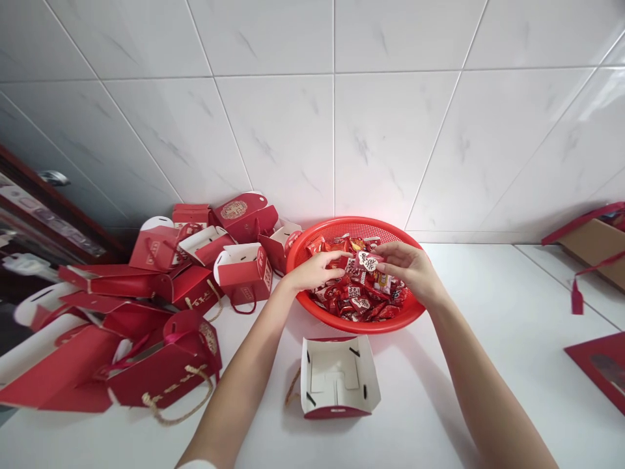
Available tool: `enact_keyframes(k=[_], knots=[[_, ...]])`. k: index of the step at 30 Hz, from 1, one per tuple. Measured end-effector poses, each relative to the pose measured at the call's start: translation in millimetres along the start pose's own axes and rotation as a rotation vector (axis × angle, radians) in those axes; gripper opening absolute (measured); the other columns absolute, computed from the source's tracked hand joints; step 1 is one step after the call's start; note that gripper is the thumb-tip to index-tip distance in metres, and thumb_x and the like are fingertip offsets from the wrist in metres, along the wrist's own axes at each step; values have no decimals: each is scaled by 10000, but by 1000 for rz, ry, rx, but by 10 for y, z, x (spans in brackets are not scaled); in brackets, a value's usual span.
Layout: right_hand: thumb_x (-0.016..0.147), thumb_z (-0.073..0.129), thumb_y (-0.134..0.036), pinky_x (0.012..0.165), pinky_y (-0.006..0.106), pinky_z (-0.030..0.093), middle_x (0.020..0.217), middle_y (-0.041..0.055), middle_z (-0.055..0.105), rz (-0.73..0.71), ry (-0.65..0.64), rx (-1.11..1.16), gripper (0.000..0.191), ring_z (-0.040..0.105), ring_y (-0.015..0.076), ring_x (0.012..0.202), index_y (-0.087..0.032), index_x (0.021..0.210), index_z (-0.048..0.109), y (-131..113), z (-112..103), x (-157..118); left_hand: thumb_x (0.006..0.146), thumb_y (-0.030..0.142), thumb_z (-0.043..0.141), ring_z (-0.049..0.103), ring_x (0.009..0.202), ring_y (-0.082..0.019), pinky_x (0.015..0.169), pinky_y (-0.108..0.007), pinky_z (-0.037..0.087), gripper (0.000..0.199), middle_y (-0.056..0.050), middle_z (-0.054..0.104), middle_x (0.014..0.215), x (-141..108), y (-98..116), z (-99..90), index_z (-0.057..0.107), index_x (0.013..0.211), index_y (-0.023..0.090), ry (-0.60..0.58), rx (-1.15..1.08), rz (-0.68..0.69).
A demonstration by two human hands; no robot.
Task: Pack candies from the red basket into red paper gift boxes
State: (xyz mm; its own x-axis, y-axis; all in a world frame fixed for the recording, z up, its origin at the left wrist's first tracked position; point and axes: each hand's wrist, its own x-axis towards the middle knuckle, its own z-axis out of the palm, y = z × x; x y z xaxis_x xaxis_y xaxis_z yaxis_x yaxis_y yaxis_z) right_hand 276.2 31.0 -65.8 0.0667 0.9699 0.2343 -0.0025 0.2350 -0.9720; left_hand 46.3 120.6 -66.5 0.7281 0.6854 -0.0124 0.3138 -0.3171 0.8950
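A red plastic basket [359,325] against the tiled wall holds many wrapped candies [360,303], mostly red with white labels. My left hand [317,270] reaches over its left side, thumb and fingers apart, close to the candies. From the right, my right hand [407,266] has its thumb and fingers closed about the edge of a red candy packet [367,261] with a white label. In front of the basket sits an open gift box [336,374], red outside and white inside, with its rope handle hanging at the left. Nothing shows inside that box.
Several red gift boxes [161,358] with rope or ribbon handles lie piled at the left. At the right edge are a brown and red box [596,241] with a tassel and a flat red piece [603,365]. White tiles [390,143] rise behind the white counter [498,326].
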Motion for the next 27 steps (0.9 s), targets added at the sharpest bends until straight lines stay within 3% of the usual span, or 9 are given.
enact_keyframes(k=[5, 10, 15, 21, 27], knots=[[598, 955, -383, 933, 461, 591, 1004, 67, 780, 40, 60, 4, 395, 732, 277, 985, -214, 900, 765, 2, -10, -4, 861, 399, 696, 653, 1167, -303, 1032, -416, 489, 420, -111, 744, 1209, -15, 31, -4, 709, 1187, 136, 9, -31, -17], [615, 907, -340, 870, 440, 588, 946, 67, 783, 88, 103, -17, 343, 725, 283, 953, -211, 905, 776, 2, -23, -7, 844, 419, 725, 632, 1188, -295, 1002, -380, 502, 409, -105, 734, 1243, -2, 20, -1, 728, 1150, 148, 51, -27, -27], [574, 893, -290, 772, 383, 563, 843, 41, 763, 126, 106, -27, 289, 706, 235, 815, -204, 814, 756, -9, -8, 0, 845, 445, 704, 653, 928, -221, 849, -325, 506, 326, -53, 748, 964, -21, 66, -1, 747, 952, 141, 32, -11, 33], [579, 866, -287, 715, 339, 535, 756, 10, 723, 130, 102, -56, 257, 682, 199, 743, -204, 750, 694, 0, -3, 2, 834, 440, 689, 521, 649, -131, 627, -260, 412, 306, 12, 608, 694, -34, 79, -2, 696, 762, 142, -14, 15, 48], [611, 828, -284, 586, 280, 488, 714, -9, 684, 159, 53, -81, 253, 635, 165, 667, -211, 731, 618, -56, 11, -24, 835, 477, 689, 484, 573, -122, 530, -248, 367, 342, 14, 577, 649, -28, 44, -3, 705, 790, 138, -36, 42, -2]])
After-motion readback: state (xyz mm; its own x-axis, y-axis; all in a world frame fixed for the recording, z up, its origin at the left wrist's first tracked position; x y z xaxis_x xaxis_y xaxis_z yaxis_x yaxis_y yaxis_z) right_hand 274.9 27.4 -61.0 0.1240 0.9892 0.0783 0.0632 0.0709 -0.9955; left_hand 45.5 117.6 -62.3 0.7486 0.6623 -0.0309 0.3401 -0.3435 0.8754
